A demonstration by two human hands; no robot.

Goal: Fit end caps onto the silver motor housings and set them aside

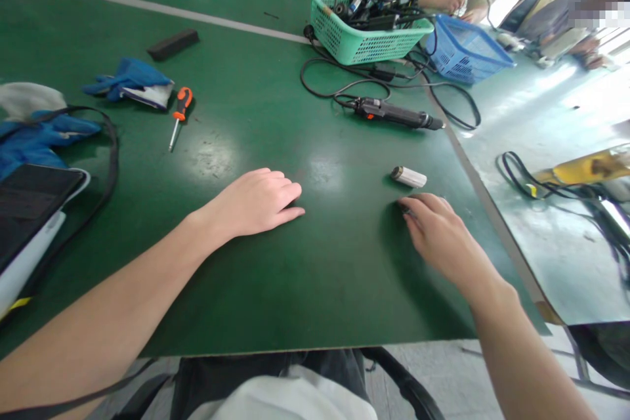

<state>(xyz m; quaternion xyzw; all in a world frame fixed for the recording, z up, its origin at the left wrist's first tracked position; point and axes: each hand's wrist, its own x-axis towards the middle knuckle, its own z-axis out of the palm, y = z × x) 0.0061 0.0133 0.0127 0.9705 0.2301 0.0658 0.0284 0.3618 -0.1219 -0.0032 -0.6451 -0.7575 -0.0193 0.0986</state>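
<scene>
My left hand [266, 202] rests palm down on the green table, its fingers curled in and the thumb stretched beside them; nothing shows in it. Farther right, my right hand [436, 223] is closed in a pinch, and a small dark piece [407, 211] shows at its fingertips, too little to name. Just beyond those fingertips lies a short whitish cylinder [411, 176] with a dark end. A black electric screwdriver [396, 113] lies beyond that, its cord attached. Left of centre is an orange-and-black screwdriver [182, 108].
A green basket [369, 46] full of cables and tools stands at the back, beside a blue basket [467, 56]. Blue gloves [135, 82], a dark bar [173, 44] and a phone [37, 200] lie left. A yellow tool [585, 167] is far right. Other people sit beyond.
</scene>
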